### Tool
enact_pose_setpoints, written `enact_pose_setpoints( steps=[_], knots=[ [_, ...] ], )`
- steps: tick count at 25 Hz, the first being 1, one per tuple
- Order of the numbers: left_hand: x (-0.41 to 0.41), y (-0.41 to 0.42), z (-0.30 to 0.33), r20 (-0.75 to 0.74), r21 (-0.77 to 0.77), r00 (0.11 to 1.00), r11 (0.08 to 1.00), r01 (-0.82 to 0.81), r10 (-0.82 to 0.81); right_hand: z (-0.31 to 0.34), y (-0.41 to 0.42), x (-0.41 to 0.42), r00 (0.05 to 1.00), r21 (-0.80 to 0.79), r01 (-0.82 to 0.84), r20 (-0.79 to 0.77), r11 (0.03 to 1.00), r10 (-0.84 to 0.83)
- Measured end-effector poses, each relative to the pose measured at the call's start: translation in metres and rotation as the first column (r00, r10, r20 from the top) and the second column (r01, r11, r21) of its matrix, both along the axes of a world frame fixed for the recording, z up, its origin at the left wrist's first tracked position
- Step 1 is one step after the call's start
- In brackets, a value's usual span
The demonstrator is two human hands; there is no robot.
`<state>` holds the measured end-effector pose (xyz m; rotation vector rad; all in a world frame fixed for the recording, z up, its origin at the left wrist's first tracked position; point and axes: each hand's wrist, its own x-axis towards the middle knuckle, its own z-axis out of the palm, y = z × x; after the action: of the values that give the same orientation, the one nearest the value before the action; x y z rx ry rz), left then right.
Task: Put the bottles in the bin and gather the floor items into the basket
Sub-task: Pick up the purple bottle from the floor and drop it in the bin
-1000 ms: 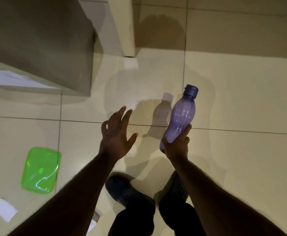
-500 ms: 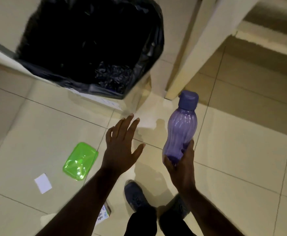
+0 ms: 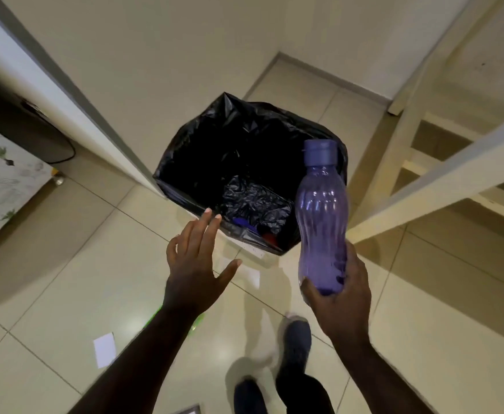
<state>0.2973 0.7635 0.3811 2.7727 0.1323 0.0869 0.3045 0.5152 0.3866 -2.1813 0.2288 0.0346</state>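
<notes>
My right hand grips the base of a purple plastic bottle with a purple cap, held upright in front of the bin. The bin is lined with a black bag and stands open against the wall, straight ahead on the floor. Something blue and something red show at its bottom. My left hand is empty with fingers spread, hovering just short of the bin's near rim. A green lid on the floor is mostly hidden under my left forearm. No basket is in view.
A white paper scrap lies on the tiled floor at lower left. A white table leg and rails stand to the right of the bin. A patterned appliance is at the far left. My feet are below.
The view has swung up and forward, and the bin is now centred and closer. My right hand has carried the bottle up beside the bin's opening. The left hand stays open.
</notes>
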Motion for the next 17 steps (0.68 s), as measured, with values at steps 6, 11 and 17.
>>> enact_pose_setpoints(
  steps=[6, 11, 17],
  knots=[
    [0.062, 0.045, -0.018, -0.080, 0.025, 0.990, 0.993, -0.112, 0.113, 0.010, 0.066, 0.113, 0.981, -0.141, -0.157, -0.139, 0.977, 0.138],
    [0.096, 0.062, -0.064, -0.147, 0.048, 0.980, 0.990, -0.130, 0.136, -0.048, 0.112, 0.188, 0.923, -0.291, -0.276, -0.345, 0.916, 0.168],
    [0.102, 0.063, -0.115, -0.205, -0.021, 0.961, 0.981, -0.192, 0.184, -0.156, 0.151, 0.239, 0.816, -0.422, -0.357, -0.575, 0.833, 0.059]
  ],
)
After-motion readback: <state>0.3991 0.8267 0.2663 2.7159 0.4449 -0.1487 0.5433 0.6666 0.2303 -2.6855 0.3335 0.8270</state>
